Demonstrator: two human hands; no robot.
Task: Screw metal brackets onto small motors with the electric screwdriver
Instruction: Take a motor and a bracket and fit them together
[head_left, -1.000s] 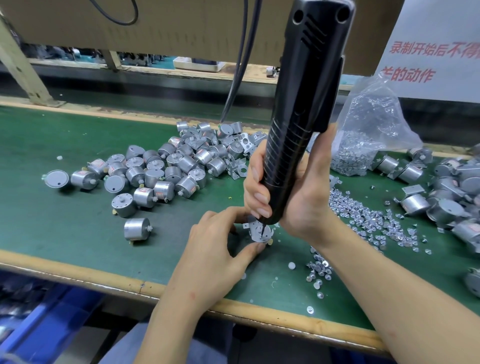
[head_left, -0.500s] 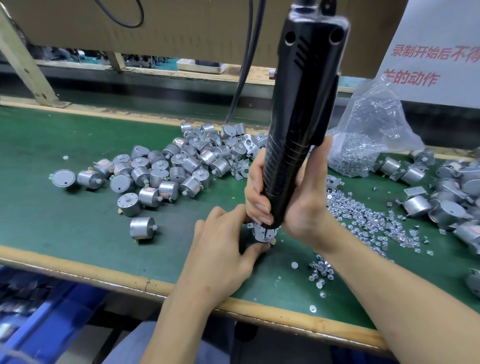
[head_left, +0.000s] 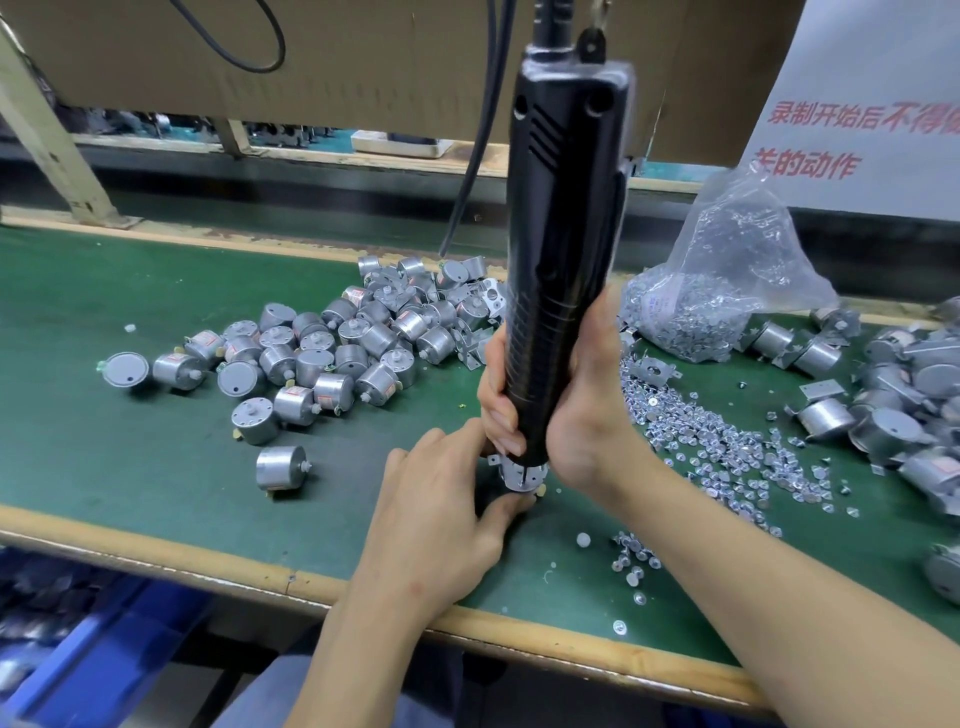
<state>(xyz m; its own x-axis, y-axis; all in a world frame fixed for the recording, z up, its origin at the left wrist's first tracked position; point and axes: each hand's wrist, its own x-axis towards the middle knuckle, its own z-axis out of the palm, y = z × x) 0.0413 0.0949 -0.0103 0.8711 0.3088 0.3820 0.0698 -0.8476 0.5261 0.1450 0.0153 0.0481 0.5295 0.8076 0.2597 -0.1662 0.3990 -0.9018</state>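
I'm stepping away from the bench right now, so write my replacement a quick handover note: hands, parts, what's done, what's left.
Right hand grips the electric screwdriver, upright, its end down on the motor that the left hand pinches on the green mat.
Bracketed motors lie to the right: done.
Bare motors piled left, loose screws beside the right wrist: left to do.

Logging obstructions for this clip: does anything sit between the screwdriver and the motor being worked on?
Nothing visible does. The screwdriver in the right hand stands with its lower end on the motor, which the left hand holds on the table.
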